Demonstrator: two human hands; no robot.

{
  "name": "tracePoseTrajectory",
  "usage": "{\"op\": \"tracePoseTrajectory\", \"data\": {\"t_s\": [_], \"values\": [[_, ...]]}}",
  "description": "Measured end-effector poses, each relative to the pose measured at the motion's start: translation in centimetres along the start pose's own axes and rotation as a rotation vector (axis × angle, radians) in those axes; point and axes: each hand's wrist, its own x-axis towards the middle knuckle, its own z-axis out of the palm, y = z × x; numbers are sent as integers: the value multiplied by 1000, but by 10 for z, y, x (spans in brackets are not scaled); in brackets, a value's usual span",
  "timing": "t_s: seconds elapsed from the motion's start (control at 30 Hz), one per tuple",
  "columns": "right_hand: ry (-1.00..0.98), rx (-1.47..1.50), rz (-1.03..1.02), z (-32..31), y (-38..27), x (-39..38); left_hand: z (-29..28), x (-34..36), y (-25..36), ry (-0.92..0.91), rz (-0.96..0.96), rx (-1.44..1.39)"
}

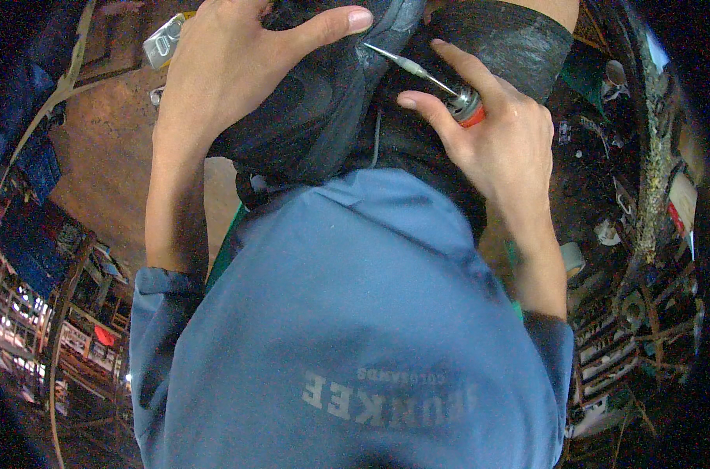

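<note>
In my right hand (499, 129) is an awl (417, 70) with a slim pointed metal shaft and an orange and dark handle. Its handle lies in the palm, with thumb and forefinger loosely along it. The tip points up and left at dark cloth (316, 117) over my lap; whether it touches cannot be made out. My left hand (237, 66) is over the cloth on the left, its thumb stretched toward a bluish-grey fold (394, 27). The upper edge cuts off its other fingers, and nothing shows in its grasp.
Brown floor (105, 148) lies to the left, with a silvery and yellow object (163, 41) on it by my left hand. Green edges show beside my body. Cluttered racks (81, 336) stand at the lower left, and a rough post (653, 156) rises at the right.
</note>
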Motion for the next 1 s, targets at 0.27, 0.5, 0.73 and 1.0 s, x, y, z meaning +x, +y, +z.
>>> {"op": "tracePoseTrajectory", "data": {"t_s": [0.27,0.5,0.73,1.0], "values": [[2,-153,-48,-25,-3,3,-8,0,5,-34,-47,-5],[-43,-296,-82,-39,-11,19,-7,-2,-12,30,113,-12],[-7,-344,-271,-39,-4,30,-2,-3,-21,31,100,7],[-35,-404,-340,-47,1,41,0,-2,-21,36,115,23]]}}
